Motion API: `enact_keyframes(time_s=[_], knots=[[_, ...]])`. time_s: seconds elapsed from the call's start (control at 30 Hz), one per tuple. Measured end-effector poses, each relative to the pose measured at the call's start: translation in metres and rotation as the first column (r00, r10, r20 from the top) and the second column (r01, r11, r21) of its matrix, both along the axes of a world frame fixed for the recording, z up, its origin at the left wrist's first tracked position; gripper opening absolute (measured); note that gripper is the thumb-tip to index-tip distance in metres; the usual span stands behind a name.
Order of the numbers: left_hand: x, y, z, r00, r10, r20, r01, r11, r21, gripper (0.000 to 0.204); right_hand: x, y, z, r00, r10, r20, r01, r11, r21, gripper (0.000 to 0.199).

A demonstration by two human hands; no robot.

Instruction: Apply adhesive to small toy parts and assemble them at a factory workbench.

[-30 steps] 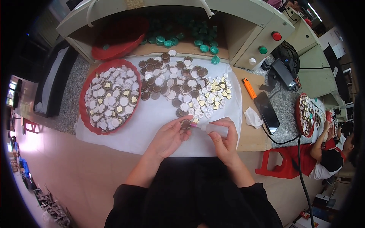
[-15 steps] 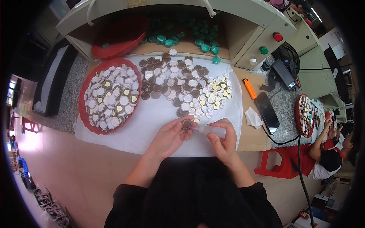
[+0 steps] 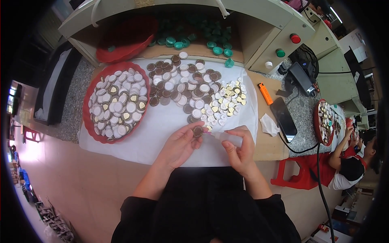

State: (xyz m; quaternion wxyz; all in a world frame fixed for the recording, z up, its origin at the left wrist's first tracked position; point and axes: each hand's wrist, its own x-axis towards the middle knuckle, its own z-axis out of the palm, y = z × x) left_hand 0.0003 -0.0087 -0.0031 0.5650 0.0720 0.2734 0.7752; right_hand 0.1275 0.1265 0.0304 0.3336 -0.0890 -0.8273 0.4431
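Observation:
My left hand [image 3: 181,145] is closed, pinching a small brown round disc with a scalloped edge [image 3: 197,131] between thumb and fingers. My right hand [image 3: 242,150] is wrapped round a whitish squeeze bottle [image 3: 231,139]. The bottle's pink nozzle tip [image 3: 206,130] points left, close beside the disc; whether they touch I cannot tell. Just beyond my hands lies a heap of brown and white round discs [image 3: 184,83] on white paper [image 3: 160,127]. To its right are small white and gold pieces [image 3: 227,99], some of them heart-like.
A red scalloped tray [image 3: 86,115] full of discs sits at left. Green cups [image 3: 217,51] and another red tray [image 3: 133,44] are in the shelf recess. An orange lighter-shaped object [image 3: 265,94], a phone [image 3: 283,120] and a crumpled tissue [image 3: 268,124] lie at right. Another person sits farther right.
The bottle's tip has shifted slightly up and away from the disc. My right hand has moved a little to the right; my left hand holds the disc almost still.

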Motion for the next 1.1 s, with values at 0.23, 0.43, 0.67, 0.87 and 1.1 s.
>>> enact_keyframes(time_s=[0.23,0.43,0.67,0.87,1.1], knots=[[0.001,-0.001,0.0,1.0,0.012,-0.005,-0.012,1.0,-0.021,0.035,0.002,-0.006,0.006,0.999,0.029,0.012,-0.03,0.995,0.09,0.026],[0.001,-0.001,0.002,1.0,0.003,-0.006,-0.003,0.999,-0.05,0.037,0.0,-0.009,0.007,0.999,0.034,-0.016,-0.033,0.998,0.055,0.026],[-0.001,-0.002,-0.003,1.0,0.005,-0.022,-0.005,1.0,0.013,0.039,0.006,0.011,0.008,0.988,0.018,-0.154,-0.152,0.309,-0.939,0.037],[-0.001,-0.003,-0.005,0.998,0.041,0.057,-0.045,0.997,0.064,0.042,0.005,0.029,0.006,0.995,0.081,0.052,0.012,0.426,-0.905,0.039],[-0.001,-0.007,-0.006,0.987,0.116,0.109,-0.128,0.985,0.113,0.041,-0.013,0.034,0.015,0.884,0.0,0.468,0.199,0.905,-0.376,0.017]])
